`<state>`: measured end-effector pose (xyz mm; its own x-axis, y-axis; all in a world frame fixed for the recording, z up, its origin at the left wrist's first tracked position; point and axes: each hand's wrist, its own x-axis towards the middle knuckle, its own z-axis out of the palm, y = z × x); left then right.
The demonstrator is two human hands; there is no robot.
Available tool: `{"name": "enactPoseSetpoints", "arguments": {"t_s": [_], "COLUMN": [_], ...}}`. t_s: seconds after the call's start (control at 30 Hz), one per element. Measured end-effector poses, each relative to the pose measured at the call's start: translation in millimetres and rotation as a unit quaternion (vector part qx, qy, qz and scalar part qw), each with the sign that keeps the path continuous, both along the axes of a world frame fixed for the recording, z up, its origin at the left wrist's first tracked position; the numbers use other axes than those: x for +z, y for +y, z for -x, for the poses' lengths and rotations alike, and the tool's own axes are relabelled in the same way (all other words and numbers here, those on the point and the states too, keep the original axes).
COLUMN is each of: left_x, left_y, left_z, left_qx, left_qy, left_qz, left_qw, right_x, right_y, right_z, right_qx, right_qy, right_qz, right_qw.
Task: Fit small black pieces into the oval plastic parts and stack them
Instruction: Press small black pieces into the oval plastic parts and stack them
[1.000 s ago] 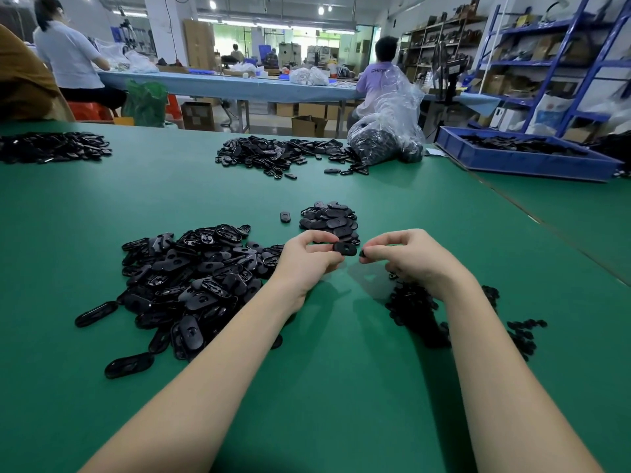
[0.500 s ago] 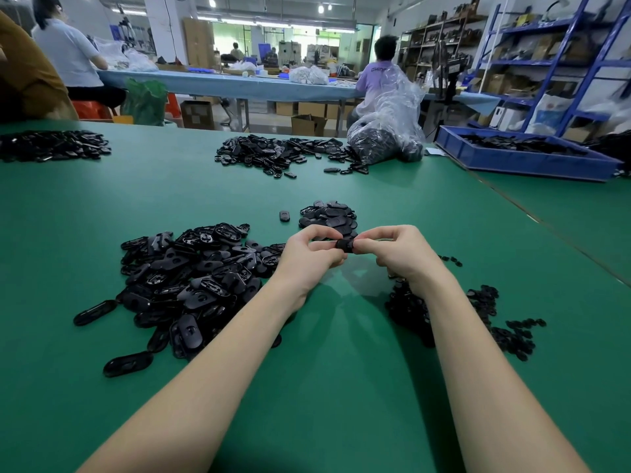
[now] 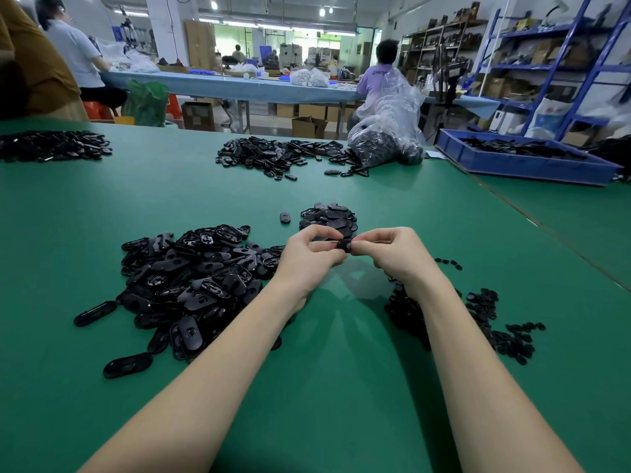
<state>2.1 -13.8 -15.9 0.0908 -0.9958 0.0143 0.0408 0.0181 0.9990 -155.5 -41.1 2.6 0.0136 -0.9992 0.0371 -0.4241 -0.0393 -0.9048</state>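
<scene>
Both hands meet above the green desk, slightly beyond centre. Left hand and right hand pinch one black oval part between them; the fingers of both are curled in narrow around it, fingertips touching the part from either side. Whether a small piece already sits inside cannot be told; the part is mostly hidden by the fingertips.

Just behind the hands: a small stack of oval parts, lying flat and overlapping. One single oval piece lies alone just left of that stack.

Left of the left hand: a large loose pile of oval parts, several strays at its near and left edges. Under and right of the right forearm: a scatter of small black pieces, trailing toward the right.

Far side of the desk: another heap of black parts, beside it a clear plastic bag holding dark parts. Far left edge: one more heap. Far right: a blue tray with dark parts in it.

Background: other people seated at a long blue-covered table, blue shelving at right.
</scene>
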Motion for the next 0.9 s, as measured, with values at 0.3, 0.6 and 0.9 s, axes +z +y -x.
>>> {"name": "enactPoseSetpoints", "arguments": {"t_s": [0.3,0.6,0.9], "left_x": [0.4,8.3,5.4], "left_y": [1.8,-1.8,-2.1], "left_z": [0.0,-4.0,-3.1], "left_qx": [0.014,-0.04,-0.032], "left_qy": [-0.016,0.131,0.105], "left_qz": [0.004,-0.061,-0.068], "left_qw": [1.0,0.989,0.992], "right_x": [1.3,-1.0,-1.4], "right_y": [3.5,4.6,4.4], "right_z": [-4.2,2.6,0.5], "right_qx": [-0.018,0.034,0.044], "right_qy": [-0.028,-0.097,-0.072], "right_qz": [-0.037,-0.085,-0.073], "right_qw": [0.999,0.991,0.994]}}
